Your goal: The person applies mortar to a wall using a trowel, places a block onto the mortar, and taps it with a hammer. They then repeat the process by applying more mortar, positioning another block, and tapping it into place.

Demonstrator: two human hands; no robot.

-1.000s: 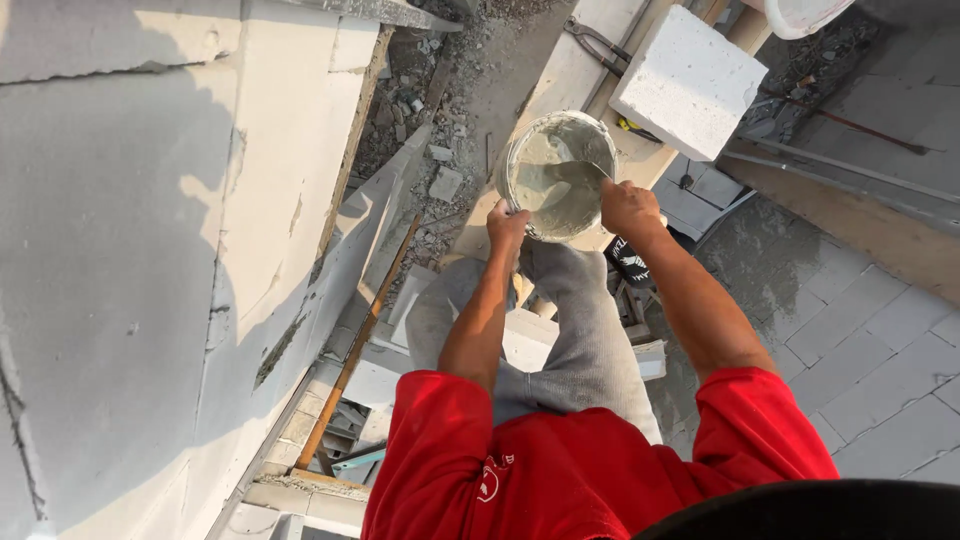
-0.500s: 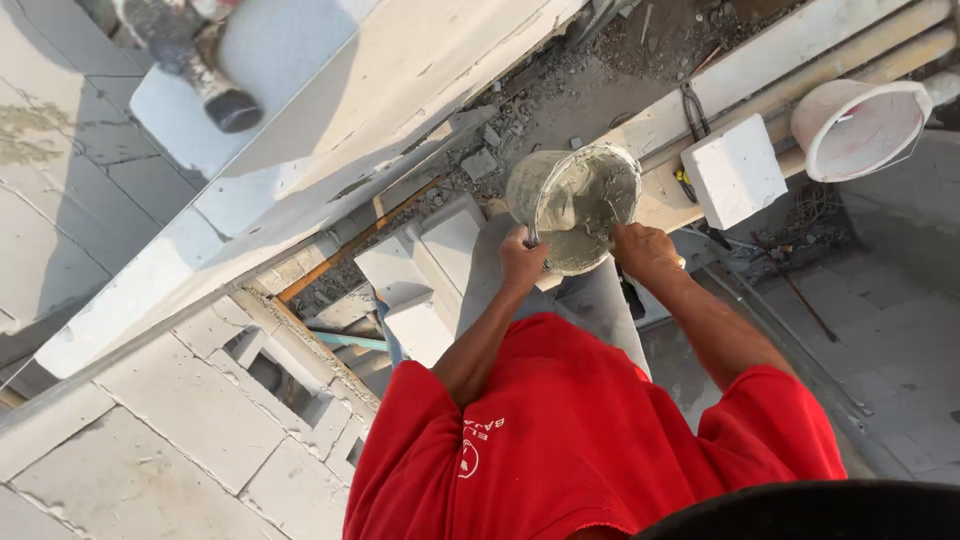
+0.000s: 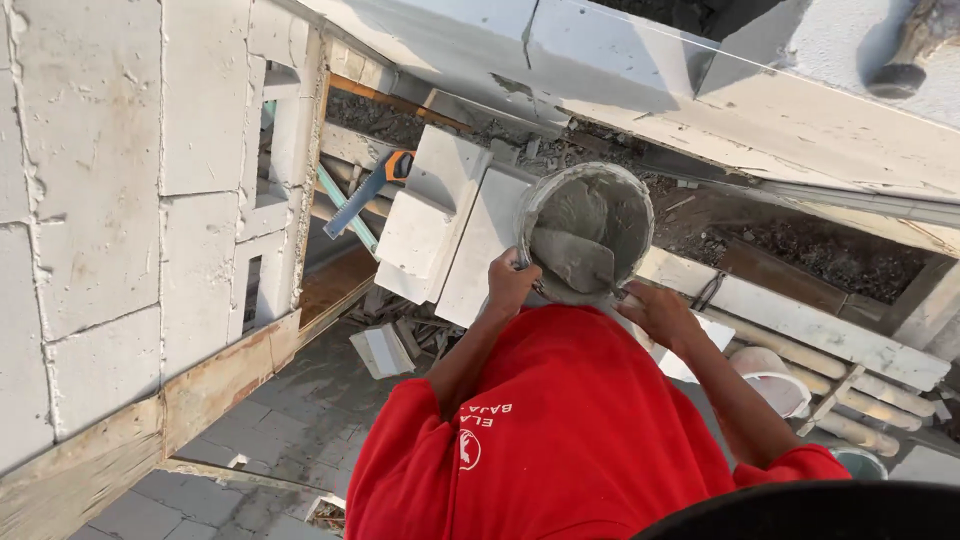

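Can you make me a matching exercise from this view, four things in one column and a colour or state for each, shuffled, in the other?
Things:
1. bucket
2. hand saw
3. left hand
4. shirt

Colour or state:
A. red
B. grips the bucket's rim
C. holds grey mortar and a trowel
D. lies on the blocks, orange and black handle

Pairs: 1-C, 2-D, 3-B, 4-A

Left hand [image 3: 512,280] grips rim of grey bucket [image 3: 586,230]; right hand [image 3: 655,312] closed at opposite rim, on trowel [image 3: 572,260] handle (blade sunk in grey mortar). Bucket held above stacked white blocks [image 3: 440,220]. Hand saw [image 3: 368,190], orange-black handle, lies just beyond stack's left edge. Block wall [image 3: 90,200] at left.
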